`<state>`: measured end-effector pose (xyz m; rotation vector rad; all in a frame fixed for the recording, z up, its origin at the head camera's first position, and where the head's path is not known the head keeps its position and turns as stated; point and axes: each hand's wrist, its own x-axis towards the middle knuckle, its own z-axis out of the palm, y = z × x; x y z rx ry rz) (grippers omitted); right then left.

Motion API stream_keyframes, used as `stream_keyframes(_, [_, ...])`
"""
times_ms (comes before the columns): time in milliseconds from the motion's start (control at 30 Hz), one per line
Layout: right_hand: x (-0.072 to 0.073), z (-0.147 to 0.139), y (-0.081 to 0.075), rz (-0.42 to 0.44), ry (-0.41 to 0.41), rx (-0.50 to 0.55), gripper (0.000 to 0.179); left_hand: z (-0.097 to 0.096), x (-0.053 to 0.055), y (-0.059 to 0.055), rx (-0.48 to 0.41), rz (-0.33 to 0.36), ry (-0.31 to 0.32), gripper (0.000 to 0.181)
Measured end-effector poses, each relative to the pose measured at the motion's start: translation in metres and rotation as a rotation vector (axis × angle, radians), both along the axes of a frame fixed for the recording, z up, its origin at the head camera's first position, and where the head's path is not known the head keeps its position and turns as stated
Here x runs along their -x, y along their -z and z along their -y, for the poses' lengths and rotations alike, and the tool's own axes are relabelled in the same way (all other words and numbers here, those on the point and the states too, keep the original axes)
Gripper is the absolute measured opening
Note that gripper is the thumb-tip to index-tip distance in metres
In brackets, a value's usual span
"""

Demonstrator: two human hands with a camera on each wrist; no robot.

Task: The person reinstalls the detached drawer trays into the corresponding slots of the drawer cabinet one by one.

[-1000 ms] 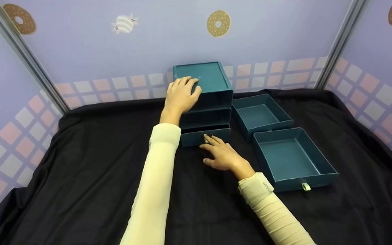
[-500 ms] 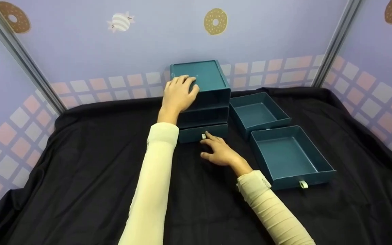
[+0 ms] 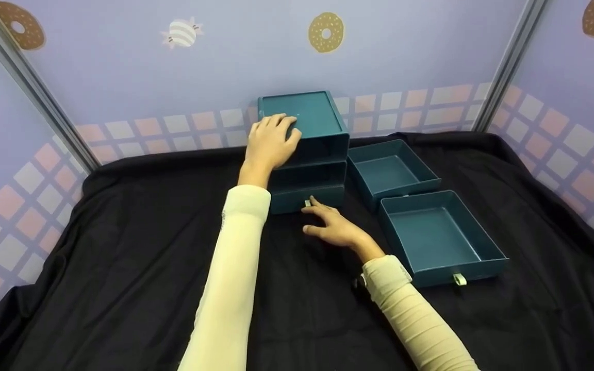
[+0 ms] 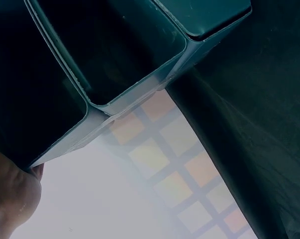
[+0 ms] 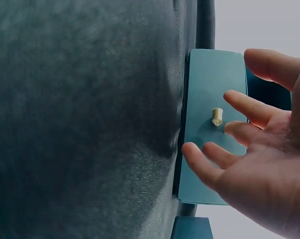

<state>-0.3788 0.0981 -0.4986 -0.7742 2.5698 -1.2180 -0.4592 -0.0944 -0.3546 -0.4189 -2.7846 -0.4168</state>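
A dark teal drawer cabinet [image 3: 315, 113] with three slots stands against the back wall. My left hand [image 3: 270, 144] rests on the front left part of its top; the left wrist view shows part of that hand [image 4: 13, 191] beside the uppermost slot. The upper two slots are open-fronted, and the bottom drawer [image 3: 287, 201] sits in the lowest one, its front near flush. With fingers spread and fairly straight, my right hand [image 3: 335, 226] reaches to that drawer's front, fingertips around its small pale pull tab [image 5: 217, 116].
Two loose teal drawers lie right of the cabinet: a rear drawer [image 3: 387, 172] close beside it and a front drawer [image 3: 439, 237] with a pale tab [image 3: 459, 279]. Black cloth [image 3: 147, 257] covers the table. Patterned lilac panels [image 3: 245, 62] rise at the back and sides.
The bottom drawer has slid back into the cabinet, closing the gap behind its front. My right hand moved forward with it; my left hand stays on the cabinet top.
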Motion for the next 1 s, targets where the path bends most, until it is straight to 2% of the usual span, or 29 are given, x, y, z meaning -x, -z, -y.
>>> stream_keyframes(133, [-0.001, -0.002, -0.002, 0.031, 0.021, 0.053, 0.058, -0.001, 0.001, -0.001, -0.004, -0.007, 0.009, 0.053])
stream_keyframes(333, [0.002, -0.006, 0.0, 0.065, 0.032, 0.105, 0.07, -0.003, 0.002, -0.003, -0.004, 0.003, 0.02, 0.053])
stream_keyframes(500, [0.001, -0.009, -0.003, 0.061, 0.034, 0.085, 0.071, -0.007, 0.003, -0.006, -0.005, 0.017, 0.037, 0.053])
stream_keyframes(633, [-0.002, -0.01, -0.009, 0.048, 0.028, 0.042, 0.064, -0.007, 0.004, -0.005, 0.013, 0.032, 0.038, 0.053])
stream_keyframes(767, [-0.005, -0.008, -0.019, -0.024, 0.019, 0.046, 0.054, -0.003, 0.004, -0.005, 0.022, 0.037, 0.034, 0.054])
stream_keyframes(900, [-0.008, -0.004, -0.031, -0.165, 0.03, 0.074, 0.044, 0.003, 0.002, -0.005, 0.011, 0.046, 0.031, 0.054])
stream_keyframes(1000, [-0.01, -0.011, -0.043, -0.272, 0.054, 0.084, 0.039, 0.0, 0.003, -0.006, 0.002, 0.046, 0.033, 0.053])
